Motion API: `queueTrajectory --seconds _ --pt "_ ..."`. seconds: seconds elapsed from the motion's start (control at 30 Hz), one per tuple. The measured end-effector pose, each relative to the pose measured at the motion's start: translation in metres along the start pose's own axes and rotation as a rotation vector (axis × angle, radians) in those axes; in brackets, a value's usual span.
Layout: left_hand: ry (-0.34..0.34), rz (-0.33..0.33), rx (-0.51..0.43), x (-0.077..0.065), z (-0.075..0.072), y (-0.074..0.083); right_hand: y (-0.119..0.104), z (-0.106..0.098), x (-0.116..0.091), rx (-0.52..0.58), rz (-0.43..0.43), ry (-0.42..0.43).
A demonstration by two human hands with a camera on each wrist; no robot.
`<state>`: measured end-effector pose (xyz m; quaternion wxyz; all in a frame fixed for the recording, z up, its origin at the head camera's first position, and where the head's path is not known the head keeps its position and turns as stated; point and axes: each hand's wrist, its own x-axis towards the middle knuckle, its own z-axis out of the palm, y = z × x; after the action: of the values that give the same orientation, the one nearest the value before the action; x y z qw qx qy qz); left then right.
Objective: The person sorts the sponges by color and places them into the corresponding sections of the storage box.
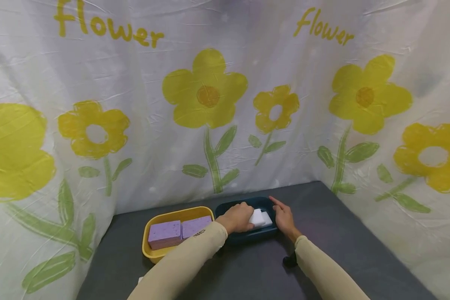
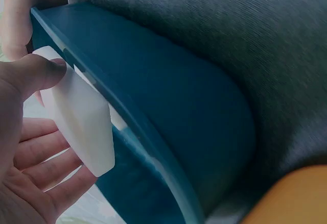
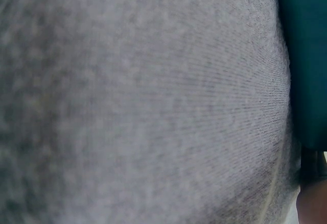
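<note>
My left hand (image 1: 240, 217) reaches over the dark teal bin (image 1: 252, 237) and holds a white sponge block (image 2: 84, 114) between the thumb and fingers, at the bin's opening. In the head view more white blocks (image 1: 265, 219) show inside the bin, beside that hand. At the bin's right end my right hand (image 1: 283, 216) holds the rim, one finger stretched toward the back corner. The right wrist view shows mostly blurred grey cloth, with the teal bin wall (image 3: 309, 60) and a bit of a finger (image 3: 312, 203) at its right edge.
Left of the teal bin stands a yellow bin (image 1: 147, 237) with purple sponge blocks (image 1: 165, 233) in it. Both bins are on a dark grey tabletop (image 1: 255, 271). A white flower-printed curtain (image 1: 142, 179) hangs behind and to the sides. A small black object (image 1: 290, 261) is by the right wrist.
</note>
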<state>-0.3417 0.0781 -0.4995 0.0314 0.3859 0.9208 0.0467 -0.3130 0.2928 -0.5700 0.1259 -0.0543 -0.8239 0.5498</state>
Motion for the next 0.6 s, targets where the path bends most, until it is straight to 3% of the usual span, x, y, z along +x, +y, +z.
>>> queueTrajectory --seconds 0.2,0.27,0.37,0.47,0.5,0.57,0.6 --pt "0.044 -0.008 -0.01 0.017 0.01 0.004 0.024 0.002 0.01 0.035 -0.106 0.009" --pt "0.028 -0.033 -0.023 0.014 0.002 0.012 0.041 0.002 0.019 0.061 -0.139 0.0" --pt "0.034 -0.058 -0.014 0.017 0.004 0.017 0.066 0.004 0.034 0.075 -0.134 -0.019" --pt "0.042 -0.081 -0.004 0.02 0.006 0.022 0.077 0.004 0.042 0.06 -0.125 -0.041" --pt "0.045 -0.085 -0.001 0.021 0.007 0.024 0.078 0.004 0.042 0.06 -0.118 -0.045" --pt "0.048 -0.086 0.001 0.023 0.011 0.027 0.055 0.002 0.03 0.038 -0.08 -0.043" --pt "0.065 -0.078 0.011 0.034 0.028 0.02 0.043 0.001 0.023 0.031 -0.069 -0.038"
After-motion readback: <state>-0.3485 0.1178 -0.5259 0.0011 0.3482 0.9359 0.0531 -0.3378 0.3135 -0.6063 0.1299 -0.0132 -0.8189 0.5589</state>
